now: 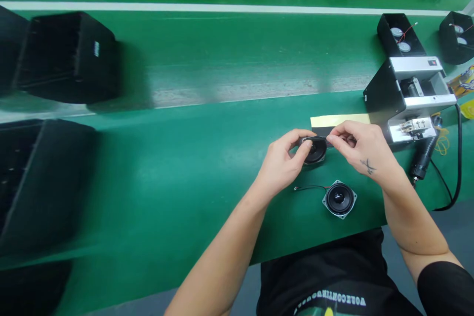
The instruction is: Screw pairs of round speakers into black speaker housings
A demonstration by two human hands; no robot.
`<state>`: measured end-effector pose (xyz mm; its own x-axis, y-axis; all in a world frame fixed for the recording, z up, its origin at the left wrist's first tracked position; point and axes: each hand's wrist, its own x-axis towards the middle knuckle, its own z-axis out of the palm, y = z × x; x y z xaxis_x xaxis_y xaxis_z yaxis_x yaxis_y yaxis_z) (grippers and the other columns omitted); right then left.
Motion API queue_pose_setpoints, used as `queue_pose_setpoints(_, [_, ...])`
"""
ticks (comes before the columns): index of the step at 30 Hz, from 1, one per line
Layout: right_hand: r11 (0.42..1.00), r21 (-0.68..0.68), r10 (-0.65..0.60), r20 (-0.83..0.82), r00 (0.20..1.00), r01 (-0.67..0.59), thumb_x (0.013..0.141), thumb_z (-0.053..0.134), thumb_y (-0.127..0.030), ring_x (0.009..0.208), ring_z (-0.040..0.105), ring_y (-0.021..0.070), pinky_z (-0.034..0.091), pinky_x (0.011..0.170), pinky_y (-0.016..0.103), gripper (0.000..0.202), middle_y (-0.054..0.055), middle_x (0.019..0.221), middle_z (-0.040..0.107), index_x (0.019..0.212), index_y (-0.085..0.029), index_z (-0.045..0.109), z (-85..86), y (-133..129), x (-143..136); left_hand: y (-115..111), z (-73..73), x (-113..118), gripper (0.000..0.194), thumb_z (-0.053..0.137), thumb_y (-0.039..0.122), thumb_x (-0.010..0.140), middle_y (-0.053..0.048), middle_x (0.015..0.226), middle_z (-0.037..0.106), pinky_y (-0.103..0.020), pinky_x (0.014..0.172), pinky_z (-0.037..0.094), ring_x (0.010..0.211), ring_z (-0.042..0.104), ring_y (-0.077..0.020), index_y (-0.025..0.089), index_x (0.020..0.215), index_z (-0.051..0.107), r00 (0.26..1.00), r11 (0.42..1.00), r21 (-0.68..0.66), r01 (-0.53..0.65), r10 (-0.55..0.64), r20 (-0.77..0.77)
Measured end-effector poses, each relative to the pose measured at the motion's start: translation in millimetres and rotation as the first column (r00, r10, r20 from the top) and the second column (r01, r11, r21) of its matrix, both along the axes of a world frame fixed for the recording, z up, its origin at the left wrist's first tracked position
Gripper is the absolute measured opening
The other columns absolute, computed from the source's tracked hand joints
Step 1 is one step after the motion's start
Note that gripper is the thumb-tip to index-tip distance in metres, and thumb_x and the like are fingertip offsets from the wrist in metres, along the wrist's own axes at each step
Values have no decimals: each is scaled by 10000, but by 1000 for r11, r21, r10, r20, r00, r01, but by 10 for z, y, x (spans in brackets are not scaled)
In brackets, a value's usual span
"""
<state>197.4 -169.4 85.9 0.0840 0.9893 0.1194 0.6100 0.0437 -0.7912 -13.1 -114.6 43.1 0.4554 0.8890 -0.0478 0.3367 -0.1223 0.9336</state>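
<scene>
A small round speaker [315,153] with a square metal frame is gripped by my left hand [287,155], its thumb and fingers closed on the rim. My right hand [357,145] pinches a thin dark strip [324,138] that runs along the speaker's upper edge; whether it is tape or wire I cannot tell. Nearer to me, a second speaker [339,199] lies face up on the green table, a short red and black lead with a small plug stretching to its left. Just beyond my hands lies a yellow sheet [338,120] with a black piece beside it.
To the right stands a grey and black bench machine [411,94], with a black power screwdriver [424,155] and a thick cable [459,158] next to it. Behind it sits an open black box [400,34] holding round parts. Several black speaker cabinets [70,54] occupy the left side.
</scene>
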Motion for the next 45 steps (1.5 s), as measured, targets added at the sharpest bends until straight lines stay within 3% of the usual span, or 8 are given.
queue_pose_setpoints(5, [999,-31,-25,-67,997,23,952,701,-405,597,587,142,452,654,308,231,4,707,716,820,-219,664,-97,14,-50,-8,44,-59,469,587,513,1014,-116,1361,793,-418,1109,577,1268,725,-295,217,1293,821,999,1000,3,30,-30,19])
queue_pose_setpoints(14, [995,-98,-5,-206,979,-15,987,650,-445,756,758,202,597,779,354,253,48,843,798,869,-221,652,-201,57,-35,12,24,-65,443,631,555,991,-117,1295,811,-441,1120,587,1218,738,-296,223,1179,857,996,996,-54,67,-63,62])
queue_pose_setpoints(22, [996,-86,-25,-200,979,8,961,648,-421,721,719,180,551,758,328,242,33,804,783,836,-215,667,-172,56,-72,8,-89,-18,470,757,620,885,-116,1193,837,-451,1055,586,1132,748,-303,214,1105,847,995,992,-127,20,-7,101])
queue_pose_setpoints(30, [998,-63,-29,-179,983,18,933,675,-416,641,614,142,480,694,299,243,14,744,734,812,-205,678,-161,69,-82,-10,-2,-15,564,814,702,851,-120,1129,850,-392,918,640,1023,776,-281,190,1087,839,982,966,-260,18,32,188])
queue_pose_setpoints(36, [998,-61,-23,-170,985,13,918,662,-430,609,559,127,457,684,293,256,2,715,701,805,-202,679,-176,57,-114,-28,20,-1,512,867,662,807,-101,1057,846,-350,830,626,944,757,-255,199,1024,848,967,950,-311,-27,104,232])
queue_pose_setpoints(45, [998,-47,-38,-170,985,31,924,659,-446,654,616,140,488,684,281,259,13,749,724,816,-211,670,-232,52,-160,-52,34,51,410,902,563,741,-69,926,811,-302,747,578,844,705,-207,196,901,817,940,927,-365,-85,196,279])
